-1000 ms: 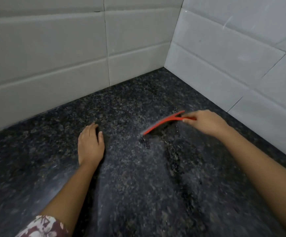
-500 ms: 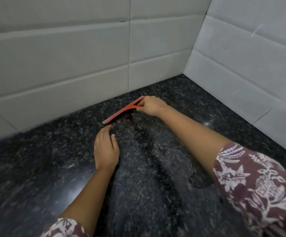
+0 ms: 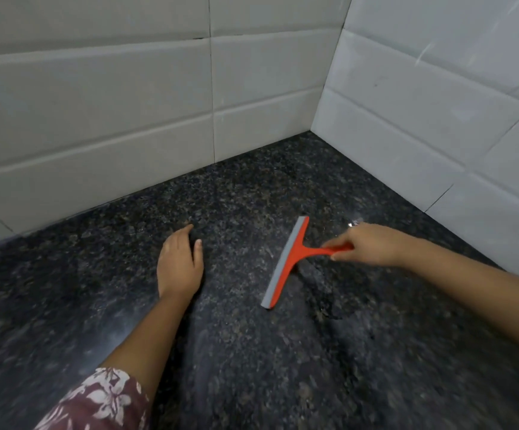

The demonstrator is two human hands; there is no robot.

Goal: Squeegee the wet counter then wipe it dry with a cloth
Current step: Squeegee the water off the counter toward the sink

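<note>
A red squeegee (image 3: pixel 286 262) with a grey rubber blade lies across the dark speckled granite counter (image 3: pixel 252 352), its blade running from far right to near left. My right hand (image 3: pixel 367 245) grips the red handle from the right. My left hand (image 3: pixel 179 263) rests flat on the counter to the left of the squeegee, fingers straight and pointing toward the wall. A wet patch (image 3: pixel 329 305) shows on the stone just right of the blade. No cloth is in view.
White tiled walls (image 3: pixel 128 119) meet in a corner (image 3: pixel 329 125) at the back right and close off the counter on two sides. A small glint of water (image 3: pixel 353 223) sits near the right wall.
My right hand has drawn the squeegee back from the far wall toward me and to the right, and the blade has turned. My left hand stays flat on the counter.
</note>
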